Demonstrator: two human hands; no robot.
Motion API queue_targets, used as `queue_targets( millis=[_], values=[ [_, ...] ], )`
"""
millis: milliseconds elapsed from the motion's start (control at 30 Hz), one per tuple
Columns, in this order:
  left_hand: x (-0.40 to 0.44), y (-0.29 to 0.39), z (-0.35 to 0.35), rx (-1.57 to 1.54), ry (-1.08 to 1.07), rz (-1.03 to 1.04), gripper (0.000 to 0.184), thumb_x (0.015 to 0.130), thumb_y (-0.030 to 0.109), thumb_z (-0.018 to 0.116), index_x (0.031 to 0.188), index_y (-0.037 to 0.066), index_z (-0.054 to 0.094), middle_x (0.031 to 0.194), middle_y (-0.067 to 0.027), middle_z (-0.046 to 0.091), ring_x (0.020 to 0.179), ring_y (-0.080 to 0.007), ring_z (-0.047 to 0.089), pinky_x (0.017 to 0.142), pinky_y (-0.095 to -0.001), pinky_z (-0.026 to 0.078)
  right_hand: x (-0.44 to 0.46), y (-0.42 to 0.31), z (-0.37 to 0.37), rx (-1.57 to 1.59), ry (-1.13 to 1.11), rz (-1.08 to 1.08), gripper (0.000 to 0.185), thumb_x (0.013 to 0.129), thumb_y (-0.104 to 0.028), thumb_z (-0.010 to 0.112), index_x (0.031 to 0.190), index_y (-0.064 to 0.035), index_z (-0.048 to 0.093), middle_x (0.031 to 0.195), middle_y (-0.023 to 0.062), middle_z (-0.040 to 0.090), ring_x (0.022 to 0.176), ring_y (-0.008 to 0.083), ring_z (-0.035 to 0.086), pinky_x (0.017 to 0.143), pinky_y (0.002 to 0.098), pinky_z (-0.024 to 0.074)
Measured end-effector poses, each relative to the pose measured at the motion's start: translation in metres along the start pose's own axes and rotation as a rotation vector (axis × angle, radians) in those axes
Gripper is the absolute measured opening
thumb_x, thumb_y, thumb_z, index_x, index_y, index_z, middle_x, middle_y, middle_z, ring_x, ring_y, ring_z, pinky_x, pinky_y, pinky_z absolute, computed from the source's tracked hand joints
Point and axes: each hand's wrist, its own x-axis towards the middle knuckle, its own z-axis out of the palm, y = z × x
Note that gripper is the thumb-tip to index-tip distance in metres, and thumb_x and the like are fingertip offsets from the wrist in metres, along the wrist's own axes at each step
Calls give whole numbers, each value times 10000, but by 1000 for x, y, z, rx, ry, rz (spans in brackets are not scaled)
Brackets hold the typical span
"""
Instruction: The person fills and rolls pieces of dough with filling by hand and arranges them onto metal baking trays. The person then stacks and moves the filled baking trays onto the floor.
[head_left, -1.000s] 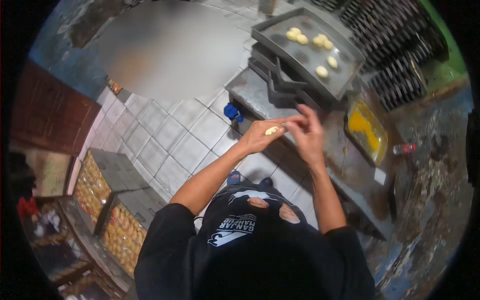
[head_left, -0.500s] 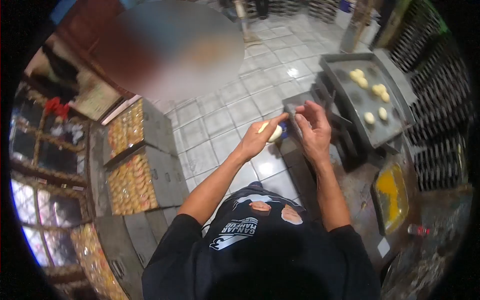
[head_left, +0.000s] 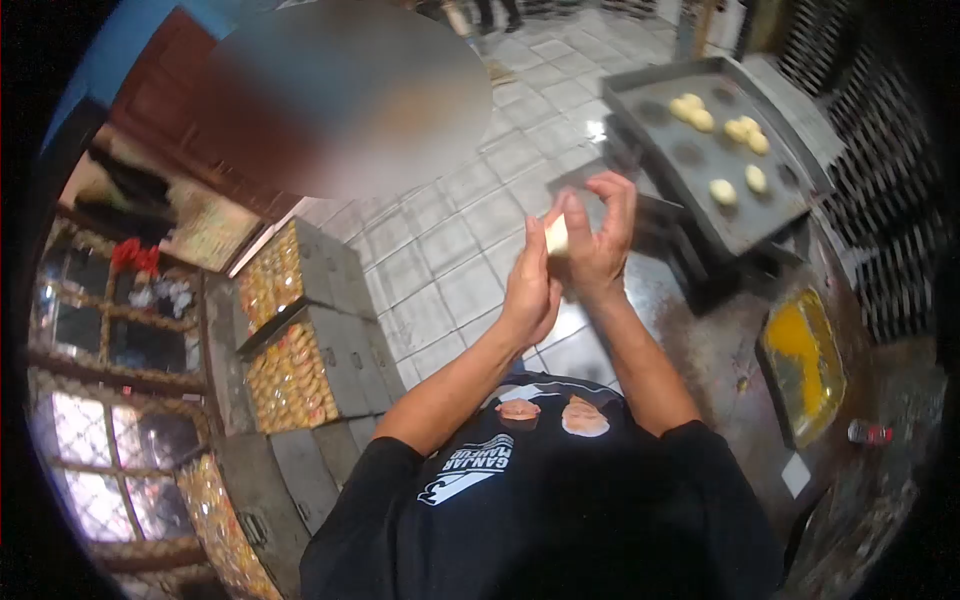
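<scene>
Currently, a pale yellow lump of dough [head_left: 557,235] sits between two bare hands.
The left hand [head_left: 532,290] cups it; the right hand [head_left: 600,245] lies against it, fingers bent, its closure impossible to tell. Right of the grip and beyond, a rectangular grey metal tray [head_left: 668,152] bears rounded pale-yellow dough pieces [head_left: 722,192].

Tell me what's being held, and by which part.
Dough, held by its sides between the left hand and right hand; the exact contact points are hidden.
</scene>
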Motion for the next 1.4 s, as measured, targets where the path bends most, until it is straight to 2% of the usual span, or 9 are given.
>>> queue_targets(
  millis=[433,633,700,833,967,1033,1167,1333,1400],
  values=[
    [125,-38,59,-640,-396,-654,527,1094,341,377,1554,87,339,1608,-86,352,1444,-213,375,1198,-365,321,46,56,-79,-217,-243,-208,145,849,-87,712,918,-42,592,1006,145,619,1006,332,595,986,461,443],
    [213,-73,44,-529,-299,-876,527,1105,445,286,1488,101,401,1471,-63,504,1352,-210,488,1170,-380,361,82,120,-50,-343,-151,55,138,953,-49,559,1083,-3,565,1151,165,604,1087,273,594,966,383,465],
    [250,-61,31,-546,-538,-931,706,1044,645,270,1506,120,365,1498,-95,479,1348,-229,481,1139,-393,374,110,156,-50,-103,-15,708,186,1041,-145,507,1171,-15,535,1102,138,637,1005,261,635,934,348,487],
    [306,-33,-2,174,-467,-402,750,1067,529,390,1580,13,207,1568,-176,396,1457,-275,375,1138,-415,355,185,219,-43,637,281,1291,278,1066,-250,524,1166,8,542,1097,153,654,988,199,652,862,318,526],
    [364,-9,-61,224,-427,-371,656,1050,420,483,1508,-29,347,1460,-182,525,1326,-269,531,1088,-389,416,199,304,-16,-230,-138,873,355,997,-239,644,1230,3,530,1157,162,646,976,275,648,893,380,526],
    [375,-4,-86,239,-418,-325,630,1032,401,525,1479,-25,396,1413,-175,563,1254,-275,583,1050,-399,450,201,332,-10,-765,-651,171,395,956,-173,656,1272,24,523,1235,206,591,1078,343,593,970,421,486],
    [396,2,-116,207,-358,-347,536,1004,195,557,1489,12,421,1427,-165,548,1301,-242,520,1079,-370,389,194,360,-6,-774,-763,133,485,929,-153,657,1345,38,497,1457,263,465,1332,442,461,1112,468,399],
    [438,7,-78,531,-628,-8,549,958,125,603,1470,12,443,1429,-170,558,1308,-275,535,1087,-395,397,218,350,-15,-693,-1036,453,654,1074,-459,356,1541,-3,327,1664,210,155,1537,347,159,1244,479,138],
    [460,10,-46,717,-743,250,479,944,124,603,1402,2,526,1386,-185,584,1298,-325,545,1091,-417,412,253,338,-35,-90,-589,925,679,1081,-473,363,1567,-7,276,1574,186,374,1436,323,383,1189,437,289]
  ],
)
